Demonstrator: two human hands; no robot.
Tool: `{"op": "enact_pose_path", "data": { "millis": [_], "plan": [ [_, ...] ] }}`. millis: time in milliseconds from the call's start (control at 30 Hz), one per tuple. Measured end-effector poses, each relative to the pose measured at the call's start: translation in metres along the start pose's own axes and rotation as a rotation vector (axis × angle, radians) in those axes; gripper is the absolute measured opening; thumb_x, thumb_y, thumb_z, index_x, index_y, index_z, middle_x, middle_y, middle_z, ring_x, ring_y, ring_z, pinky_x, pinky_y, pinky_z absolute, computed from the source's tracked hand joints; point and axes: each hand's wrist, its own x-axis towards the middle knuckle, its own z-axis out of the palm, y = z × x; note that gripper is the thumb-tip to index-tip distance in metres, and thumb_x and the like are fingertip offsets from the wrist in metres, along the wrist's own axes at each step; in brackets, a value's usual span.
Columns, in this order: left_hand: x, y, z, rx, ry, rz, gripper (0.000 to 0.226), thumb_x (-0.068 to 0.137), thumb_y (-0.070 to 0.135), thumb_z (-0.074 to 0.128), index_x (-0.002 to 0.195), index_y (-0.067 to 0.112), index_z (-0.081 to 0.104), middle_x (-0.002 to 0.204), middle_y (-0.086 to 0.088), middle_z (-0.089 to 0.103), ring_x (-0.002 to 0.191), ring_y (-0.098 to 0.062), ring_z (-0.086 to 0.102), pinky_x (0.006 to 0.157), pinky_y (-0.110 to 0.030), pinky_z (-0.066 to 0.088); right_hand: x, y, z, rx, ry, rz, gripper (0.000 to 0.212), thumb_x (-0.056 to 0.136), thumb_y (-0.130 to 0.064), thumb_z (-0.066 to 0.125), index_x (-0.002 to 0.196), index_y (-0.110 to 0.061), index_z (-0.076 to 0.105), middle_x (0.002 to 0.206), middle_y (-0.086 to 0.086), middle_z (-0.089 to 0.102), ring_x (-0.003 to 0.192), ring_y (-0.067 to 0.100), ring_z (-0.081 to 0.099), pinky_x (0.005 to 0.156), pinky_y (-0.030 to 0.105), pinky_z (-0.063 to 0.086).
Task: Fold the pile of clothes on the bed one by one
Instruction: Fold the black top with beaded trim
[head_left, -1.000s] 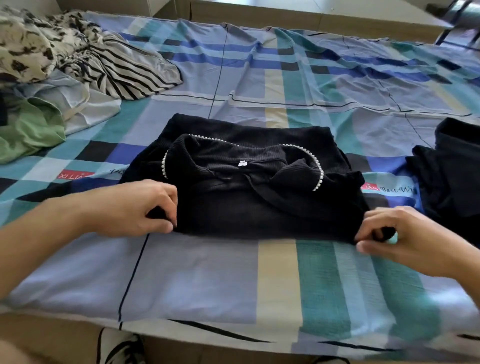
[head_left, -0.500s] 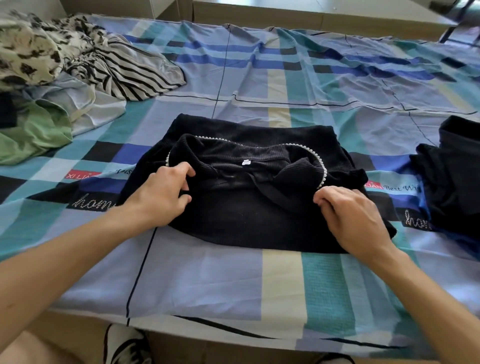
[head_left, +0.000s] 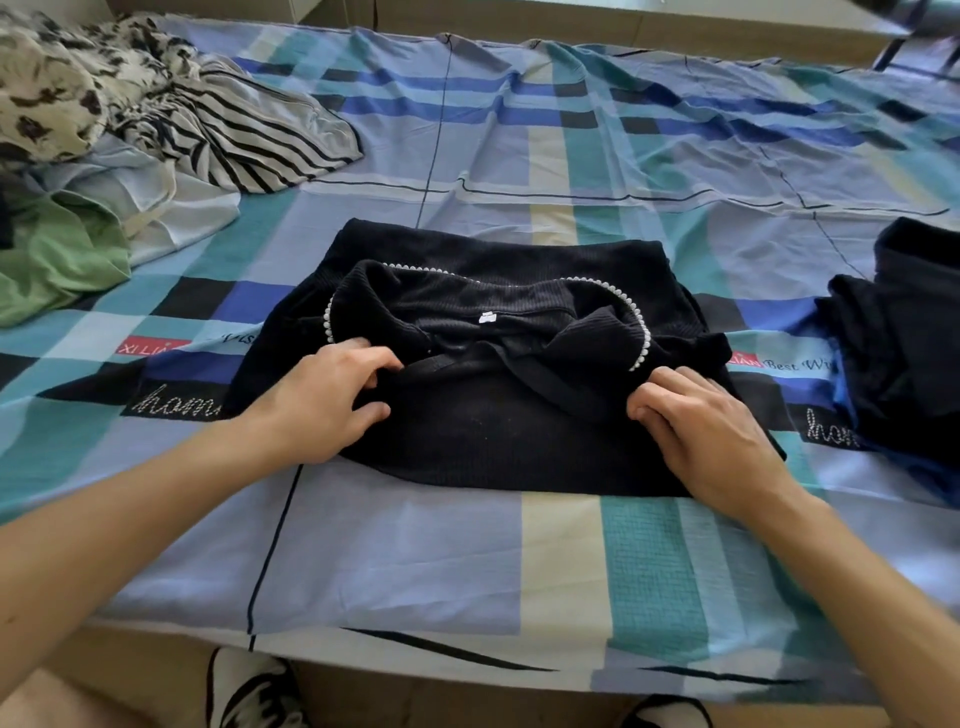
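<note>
A black ribbed top (head_left: 493, 410) with a pearl-trimmed neckline lies partly folded in the middle of the bed, its collar facing up. My left hand (head_left: 327, 400) rests on its left side, with fingers and thumb curled round a fold of fabric just below the left end of the pearl trim. At the right end of the trim, my right hand (head_left: 706, 431) has its fingers curled into the fabric. The parts of the top under my palms are hidden.
A pile of unfolded clothes sits at the far left: a cream patterned piece (head_left: 47, 98), a striped one (head_left: 244, 145), a pale one (head_left: 156, 208) and a green one (head_left: 57, 254). Black clothing (head_left: 909, 332) lies at the right. The plaid sheet (head_left: 415, 545) reaches the near bed edge.
Both hands left the near hem corners of the black top and moved up to the two ends of its pearl collar, where their fingers have curled into the fabric.
</note>
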Motion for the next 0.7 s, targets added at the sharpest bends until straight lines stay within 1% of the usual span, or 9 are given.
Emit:
{"op": "enact_pose_path", "data": {
  "millis": [67, 133, 200, 233, 300, 400, 533, 600, 700],
  "plan": [
    [0.002, 0.003, -0.001, 0.022, 0.018, 0.072, 0.025, 0.087, 0.016, 0.073, 0.110, 0.024, 0.070, 0.087, 0.014, 0.051, 0.075, -0.007, 0.053, 0.072, -0.024, 0.041, -0.001, 0.002, -0.001, 0.046, -0.041, -0.009, 0.016, 0.103, -0.031, 0.043, 0.090, -0.027, 0.052, 0.092, -0.014, 0.048, 0.085, 0.015, 0.048, 0.078, 0.039, 0.045],
    [0.003, 0.004, -0.005, 0.000, 0.047, 0.111, 0.016, 0.086, 0.012, 0.073, 0.095, 0.026, 0.072, 0.085, 0.015, 0.053, 0.073, -0.004, 0.053, 0.069, -0.023, 0.042, -0.003, 0.003, -0.003, 0.050, -0.117, 0.001, 0.017, 0.095, -0.050, 0.047, 0.096, -0.033, 0.049, 0.098, -0.018, 0.046, 0.090, 0.010, 0.046, 0.081, 0.035, 0.042],
    [0.003, 0.005, -0.009, -0.038, 0.052, 0.154, 0.016, 0.085, 0.011, 0.072, 0.087, 0.027, 0.071, 0.085, 0.015, 0.054, 0.077, -0.001, 0.055, 0.070, -0.022, 0.042, -0.006, 0.004, -0.004, 0.037, -0.173, 0.025, 0.034, 0.086, -0.062, 0.055, 0.108, -0.036, 0.050, 0.106, -0.020, 0.046, 0.096, 0.009, 0.045, 0.084, 0.032, 0.040],
    [0.004, 0.005, -0.011, -0.059, 0.043, 0.180, 0.017, 0.085, 0.010, 0.072, 0.085, 0.026, 0.070, 0.087, 0.015, 0.055, 0.080, -0.002, 0.056, 0.073, -0.023, 0.044, -0.006, 0.003, -0.004, 0.025, -0.170, 0.029, 0.036, 0.085, -0.059, 0.059, 0.111, -0.035, 0.051, 0.108, -0.019, 0.046, 0.098, 0.010, 0.046, 0.085, 0.032, 0.041],
    [0.003, 0.005, -0.012, -0.083, 0.024, 0.226, 0.018, 0.085, 0.007, 0.071, 0.085, 0.025, 0.068, 0.091, 0.014, 0.057, 0.086, -0.003, 0.057, 0.079, -0.025, 0.046, -0.005, 0.001, -0.003, -0.008, -0.112, 0.014, 0.022, 0.090, -0.042, 0.062, 0.106, -0.030, 0.056, 0.106, -0.014, 0.050, 0.096, 0.014, 0.049, 0.083, 0.037, 0.047],
    [0.004, 0.005, -0.014, -0.067, 0.027, 0.264, 0.021, 0.085, 0.001, 0.068, 0.088, 0.022, 0.065, 0.087, 0.015, 0.060, 0.087, -0.004, 0.056, 0.081, -0.024, 0.044, -0.002, 0.001, -0.002, -0.056, -0.044, -0.003, 0.007, 0.096, -0.019, 0.058, 0.103, -0.021, 0.061, 0.100, -0.008, 0.054, 0.092, 0.019, 0.053, 0.079, 0.039, 0.049],
    [0.005, 0.002, -0.029, -0.086, -0.066, 0.296, 0.030, 0.085, -0.005, 0.065, 0.085, 0.025, 0.063, 0.084, 0.013, 0.061, 0.083, -0.010, 0.059, 0.078, -0.024, 0.044, -0.002, 0.013, -0.016, 0.238, -0.015, 0.022, 0.010, 0.102, -0.014, 0.049, 0.099, -0.017, 0.058, 0.086, -0.012, 0.055, 0.080, 0.010, 0.055, 0.073, 0.029, 0.044],
    [0.004, 0.000, -0.036, -0.106, -0.153, 0.300, 0.035, 0.084, -0.008, 0.065, 0.081, 0.027, 0.065, 0.085, 0.013, 0.061, 0.084, -0.010, 0.060, 0.077, -0.016, 0.041, -0.005, 0.023, -0.030, 0.337, -0.088, 0.038, 0.013, 0.103, -0.020, 0.048, 0.095, -0.024, 0.057, 0.078, -0.010, 0.057, 0.073, 0.008, 0.055, 0.068, 0.025, 0.043],
    [0.002, 0.002, -0.037, -0.084, -0.305, 0.240, 0.036, 0.084, -0.008, 0.061, 0.079, 0.026, 0.070, 0.088, 0.015, 0.063, 0.086, -0.005, 0.059, 0.076, -0.009, 0.038, -0.009, 0.032, -0.042, 0.242, -0.342, 0.055, 0.016, 0.099, -0.019, 0.056, 0.088, -0.031, 0.055, 0.076, -0.008, 0.058, 0.071, 0.014, 0.055, 0.067, 0.034, 0.048]
  ]
}}
